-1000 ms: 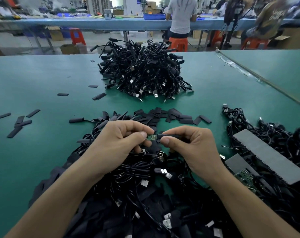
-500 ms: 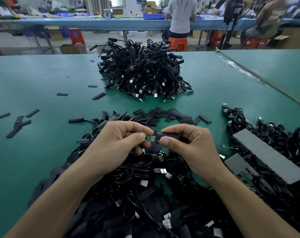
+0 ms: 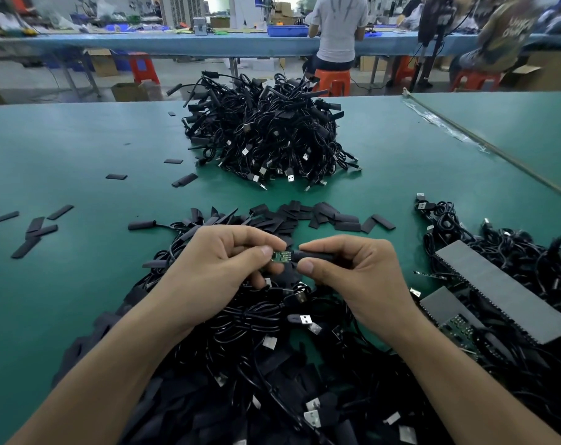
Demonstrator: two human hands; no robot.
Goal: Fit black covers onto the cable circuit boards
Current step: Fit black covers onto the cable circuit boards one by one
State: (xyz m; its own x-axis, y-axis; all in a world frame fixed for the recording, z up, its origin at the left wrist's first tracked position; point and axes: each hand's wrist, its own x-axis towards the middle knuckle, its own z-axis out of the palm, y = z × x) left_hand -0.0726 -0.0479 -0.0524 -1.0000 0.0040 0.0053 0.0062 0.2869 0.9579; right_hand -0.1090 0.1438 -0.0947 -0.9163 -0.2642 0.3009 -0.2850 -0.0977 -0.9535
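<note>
**Desk:** Where's the board?

**Me:** In my left hand, above the near middle of the worktop. Thumb and forefinger pinch the left end of the small green board. My other fingers are curled underneath.

**Desk:** And the right?

**Me:** My right hand pinches a black cover between thumb and forefinger. It lies level, with its mouth against the board's right end. I cannot tell whether the board's tip is inside it. Most of the green shows bare between my two thumbs.

**Desk:** What's under you?

**Me:** A tangle of black cables with USB plugs, mixed with flat covers. It runs from beneath my hands down to the near edge, and both my wrists are over it.

**Desk:** Spare covers?

**Me:** A row of them lies just beyond my hands, touching the far side of the tangle. A few strays lie toward the left edge, well apart from everything else.

**Desk:** Further out?

**Me:** A tall heap of cables sits in the middle, toward the far edge. Near the right edge there is another bunch of cables with grey trays lying on top. A bit of green circuitry shows beside the nearer tray.

**Desk:** Beyond the worktop?

**Me:** Past the far edge is a blue bench, and a person sits at it on an orange stool, back to me.
</note>
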